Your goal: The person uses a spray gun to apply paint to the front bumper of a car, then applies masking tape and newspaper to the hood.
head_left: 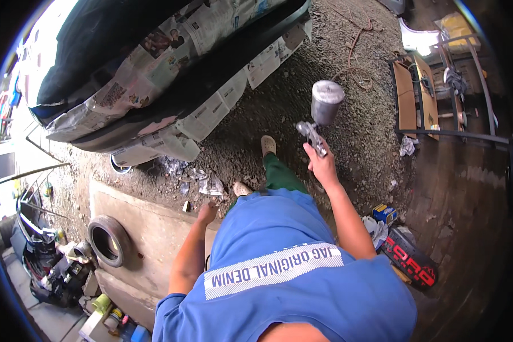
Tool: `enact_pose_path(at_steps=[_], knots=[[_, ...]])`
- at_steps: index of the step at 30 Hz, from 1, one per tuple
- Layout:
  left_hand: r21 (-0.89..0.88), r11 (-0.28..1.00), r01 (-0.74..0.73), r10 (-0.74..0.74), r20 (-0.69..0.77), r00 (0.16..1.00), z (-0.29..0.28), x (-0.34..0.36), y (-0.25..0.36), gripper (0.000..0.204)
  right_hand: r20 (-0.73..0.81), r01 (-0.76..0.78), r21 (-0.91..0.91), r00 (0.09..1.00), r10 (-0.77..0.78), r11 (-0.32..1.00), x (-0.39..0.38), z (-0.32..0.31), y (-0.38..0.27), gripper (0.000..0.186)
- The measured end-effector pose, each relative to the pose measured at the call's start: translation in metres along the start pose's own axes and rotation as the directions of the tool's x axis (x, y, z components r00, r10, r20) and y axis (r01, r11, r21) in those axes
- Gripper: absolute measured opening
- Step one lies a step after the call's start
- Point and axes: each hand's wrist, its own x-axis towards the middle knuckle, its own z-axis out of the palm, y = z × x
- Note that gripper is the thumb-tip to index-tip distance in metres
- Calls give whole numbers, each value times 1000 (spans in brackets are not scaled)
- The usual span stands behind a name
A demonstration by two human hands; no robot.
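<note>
My right hand point(321, 162) is wrapped around the handle of a metal spray gun point(312, 138). A silvery paint cup point(327, 102) sits on top of the gun, held away from my body. Ahead and to the left is a dark car body part, seemingly a bumper point(211, 85), masked with sheets of newspaper point(205, 40). A gap separates the gun from it. My left hand point(208, 211) hangs low by my left side, seen from above, apart from the car. Its fingers are mostly hidden, so I cannot make out whether it is open or closed.
A reddish hose point(356, 43) trails over the gravel point(290, 68). At right stands a metal frame rack point(450, 132) with cardboard panels. A tire point(109, 240) lies on the concrete slab point(154, 216) at left. Crumpled paper point(211, 184) litters the ground; a black-and-red panel point(409, 259) lies lower right.
</note>
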Motion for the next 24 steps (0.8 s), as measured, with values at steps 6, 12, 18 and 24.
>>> enact_pose_path(at_steps=[6,12,18,24], knots=[[47,984,-173,174,-10,985,-22,5,41,37,-39,13,79,999,-10,997,122,2,-17,41],[-203,975,89,-124,-169,978,-24,24,103,35,44,15,64,999,-18,998,212,8,-35,47],[-275,951,141,-190,-160,969,-19,31,152,34,90,38,-8,995,-38,999,263,30,-44,48],[-375,920,114,-168,-116,979,-8,33,148,32,57,223,-135,974,-217,965,284,50,-40,44]])
